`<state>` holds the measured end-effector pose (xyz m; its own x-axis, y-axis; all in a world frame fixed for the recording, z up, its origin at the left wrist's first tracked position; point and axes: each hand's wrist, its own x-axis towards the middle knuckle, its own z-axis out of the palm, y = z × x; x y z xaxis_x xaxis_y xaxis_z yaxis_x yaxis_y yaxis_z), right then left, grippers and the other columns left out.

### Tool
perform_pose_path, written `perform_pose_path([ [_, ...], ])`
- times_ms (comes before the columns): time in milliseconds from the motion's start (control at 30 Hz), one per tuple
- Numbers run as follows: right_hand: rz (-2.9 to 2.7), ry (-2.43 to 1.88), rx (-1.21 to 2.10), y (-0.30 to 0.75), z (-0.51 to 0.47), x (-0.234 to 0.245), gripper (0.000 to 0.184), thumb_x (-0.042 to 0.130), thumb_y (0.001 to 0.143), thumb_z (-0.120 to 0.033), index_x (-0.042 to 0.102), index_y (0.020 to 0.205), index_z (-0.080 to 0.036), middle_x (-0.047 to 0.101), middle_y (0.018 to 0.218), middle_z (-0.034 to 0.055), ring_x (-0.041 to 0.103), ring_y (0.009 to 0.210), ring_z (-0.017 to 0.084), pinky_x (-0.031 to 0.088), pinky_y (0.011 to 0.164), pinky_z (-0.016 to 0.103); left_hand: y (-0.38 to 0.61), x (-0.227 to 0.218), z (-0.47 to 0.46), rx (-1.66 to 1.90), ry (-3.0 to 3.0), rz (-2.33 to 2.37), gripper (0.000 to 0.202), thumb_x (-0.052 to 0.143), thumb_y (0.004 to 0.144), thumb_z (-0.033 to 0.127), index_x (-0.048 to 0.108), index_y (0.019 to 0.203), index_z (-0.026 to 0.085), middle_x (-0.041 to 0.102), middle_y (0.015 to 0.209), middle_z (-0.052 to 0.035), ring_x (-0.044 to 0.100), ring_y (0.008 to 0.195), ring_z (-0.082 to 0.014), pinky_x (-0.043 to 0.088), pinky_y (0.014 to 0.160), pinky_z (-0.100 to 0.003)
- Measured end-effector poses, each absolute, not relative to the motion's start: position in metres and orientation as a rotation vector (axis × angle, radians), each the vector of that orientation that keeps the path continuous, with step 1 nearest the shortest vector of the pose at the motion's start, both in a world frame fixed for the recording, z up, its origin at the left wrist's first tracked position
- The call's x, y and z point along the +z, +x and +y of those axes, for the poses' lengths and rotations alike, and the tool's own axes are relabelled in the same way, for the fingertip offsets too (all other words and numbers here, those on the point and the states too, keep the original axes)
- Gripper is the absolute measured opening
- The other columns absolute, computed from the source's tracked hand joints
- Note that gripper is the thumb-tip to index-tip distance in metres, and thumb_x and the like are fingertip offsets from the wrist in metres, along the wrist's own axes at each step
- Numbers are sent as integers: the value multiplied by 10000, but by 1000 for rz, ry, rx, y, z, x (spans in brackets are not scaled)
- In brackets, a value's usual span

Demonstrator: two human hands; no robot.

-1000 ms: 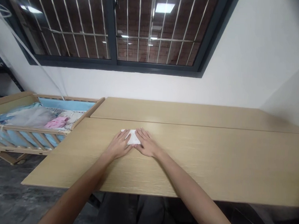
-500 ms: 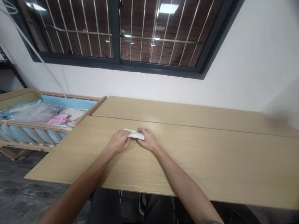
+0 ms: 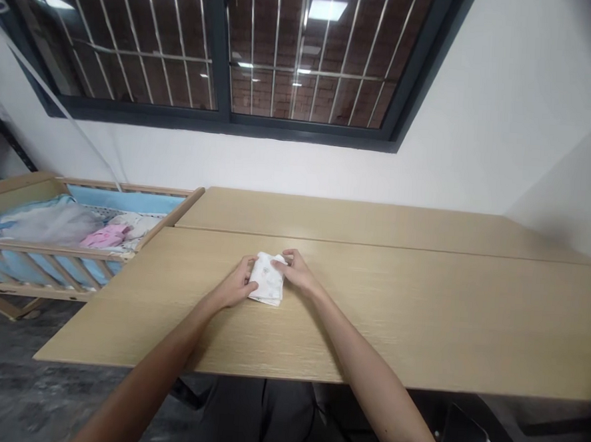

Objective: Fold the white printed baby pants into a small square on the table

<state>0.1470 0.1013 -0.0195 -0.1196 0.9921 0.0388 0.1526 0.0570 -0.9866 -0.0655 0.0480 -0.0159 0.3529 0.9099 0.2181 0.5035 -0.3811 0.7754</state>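
A small folded white cloth (image 3: pixel 267 285) with a faint print lies on the light wooden table (image 3: pixel 419 322), near its middle. My left hand (image 3: pixel 234 286) grips the cloth's left edge with curled fingers. My right hand (image 3: pixel 295 271) pinches its upper right corner. Both forearms reach in from the bottom of the view.
A wooden baby crib (image 3: pixel 48 246) with blue lining stands at the table's left end, holding pink clothing (image 3: pixel 103 236) and other fabric. A second table top (image 3: pixel 375 222) adjoins behind, against a white wall under a barred window (image 3: pixel 226 50). Dark floor lies below left.
My hands were pressing flat on the cloth. They then curled around it and have now folded it over towards me, leaving it a narrower bundle held at both sides.
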Motion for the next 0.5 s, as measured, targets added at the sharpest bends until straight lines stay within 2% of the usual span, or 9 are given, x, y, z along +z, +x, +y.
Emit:
perform_pose_path([
  [67,-1511,-1246,1153,150,104,-25,509,751,759,-327,474,1173,-222,672,982,45,673,828,203,573,725,350,-68,-14,46,827,2069,1268,610,549,787,185,394,1377,185,617,693,54,588,580,-155,425,565,-267],
  [167,-1606,-1260,1033,152,107,-33,504,758,763,-366,510,1175,-213,659,1025,53,664,875,204,573,778,364,-73,-10,47,769,2151,1352,537,610,774,238,486,1296,218,549,606,83,546,560,-168,383,570,-282],
  [300,-1666,-1263,832,152,107,-36,485,705,835,-440,539,1210,-182,646,1122,95,653,925,205,563,855,389,-76,2,44,748,2242,1452,415,616,809,299,558,1214,230,544,566,72,574,597,-198,425,636,-310],
  [400,-1787,-1179,589,150,100,-24,455,554,957,-427,523,1339,-181,597,1309,149,617,1133,241,508,998,442,-64,10,27,800,2304,1500,311,517,911,368,601,1177,231,662,744,-11,651,784,-232,488,800,-357],
  [467,-2000,-1050,445,148,88,-10,471,466,1016,-423,500,1432,-203,521,1460,154,506,1337,262,409,1122,474,-44,7,6,837,2350,1552,364,453,953,404,612,1214,208,710,1021,-109,649,1028,-286,475,954,-421],
  [500,-2132,-977,405,146,80,-2,484,429,1038,-430,484,1471,-220,472,1528,140,431,1418,261,348,1171,481,-33,2,-7,850,2371,1597,419,442,959,426,604,1258,181,683,1171,-162,610,1149,-327,451,1014,-465],
])
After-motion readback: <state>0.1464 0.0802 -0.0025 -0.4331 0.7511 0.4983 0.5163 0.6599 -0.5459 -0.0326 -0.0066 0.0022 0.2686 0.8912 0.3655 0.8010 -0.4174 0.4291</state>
